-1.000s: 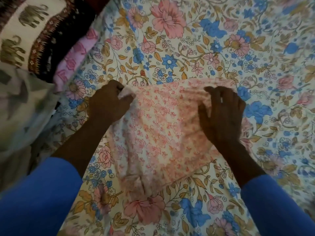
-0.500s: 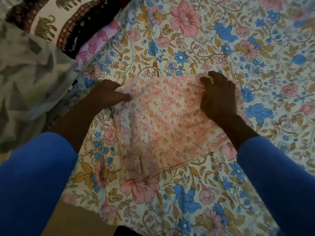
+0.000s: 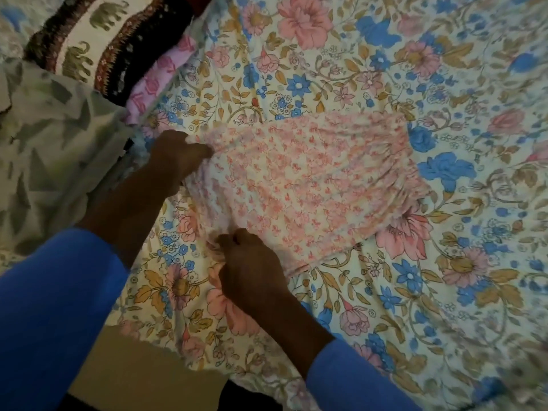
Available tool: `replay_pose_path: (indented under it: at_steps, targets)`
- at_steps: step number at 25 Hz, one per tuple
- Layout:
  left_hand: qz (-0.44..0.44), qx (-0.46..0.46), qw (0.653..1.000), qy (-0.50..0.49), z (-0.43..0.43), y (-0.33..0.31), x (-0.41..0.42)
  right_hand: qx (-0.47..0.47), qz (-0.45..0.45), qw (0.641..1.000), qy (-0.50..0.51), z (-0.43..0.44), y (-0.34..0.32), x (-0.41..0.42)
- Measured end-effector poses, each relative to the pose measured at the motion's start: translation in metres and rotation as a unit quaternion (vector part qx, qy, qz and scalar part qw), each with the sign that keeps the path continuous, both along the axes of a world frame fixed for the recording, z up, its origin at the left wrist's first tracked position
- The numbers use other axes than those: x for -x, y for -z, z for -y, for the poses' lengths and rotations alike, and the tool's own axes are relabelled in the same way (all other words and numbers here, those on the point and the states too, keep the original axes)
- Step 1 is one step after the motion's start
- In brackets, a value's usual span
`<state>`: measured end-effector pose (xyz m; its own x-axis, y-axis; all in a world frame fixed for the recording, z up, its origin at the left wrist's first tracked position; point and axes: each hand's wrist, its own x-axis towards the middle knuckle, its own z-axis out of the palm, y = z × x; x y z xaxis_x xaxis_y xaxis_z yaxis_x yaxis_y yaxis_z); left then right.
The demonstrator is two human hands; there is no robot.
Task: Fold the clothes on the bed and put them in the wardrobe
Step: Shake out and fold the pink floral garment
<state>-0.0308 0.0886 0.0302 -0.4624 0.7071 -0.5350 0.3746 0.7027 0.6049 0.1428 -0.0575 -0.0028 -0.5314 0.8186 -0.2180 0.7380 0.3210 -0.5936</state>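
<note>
A pink-and-white flowered garment (image 3: 311, 185) lies folded on the floral bedsheet (image 3: 444, 277), stretching from the centre toward the right. My left hand (image 3: 178, 155) grips its far left corner, fingers curled around the cloth. At the near left corner my right hand (image 3: 252, 268) pinches the bunched edge. Both arms wear blue sleeves.
A stack of folded clothes sits at the upper left: an elephant-print piece (image 3: 98, 46), a pink flowered one (image 3: 160, 81), and a grey-green patterned one (image 3: 50, 149). The bed's near edge (image 3: 166, 348) runs along the bottom, with brown floor below it.
My right hand left the garment's far right corner and came down to its near left corner, where it now pinches the edge. My left hand kept its grip. The view shifted slightly.
</note>
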Motion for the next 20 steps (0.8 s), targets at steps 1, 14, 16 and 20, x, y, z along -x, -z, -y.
replay_pose_path:
  at_steps: [1, 14, 16, 20]
  targets:
    - [0.020, -0.012, 0.999, -0.027, -0.003, -0.008, -0.009, 0.040, -0.058, 0.996, 0.046, -0.008, -0.009, -0.013]
    - [0.368, -0.003, 0.929, -0.024, -0.092, -0.010, -0.232, 0.071, -0.103, 0.858, 0.498, -0.099, -0.005, -0.246]
    - [0.331, -0.024, 0.943, -0.010, -0.076, 0.005, -0.240, 0.085, -0.069, 0.879, 0.464, -0.113, 0.005, -0.249]
    - [0.274, -0.007, 0.959, 0.067, -0.031, 0.013, -0.248, 0.253, -0.175, 0.835, 0.456, -0.143, -0.005, -0.251]
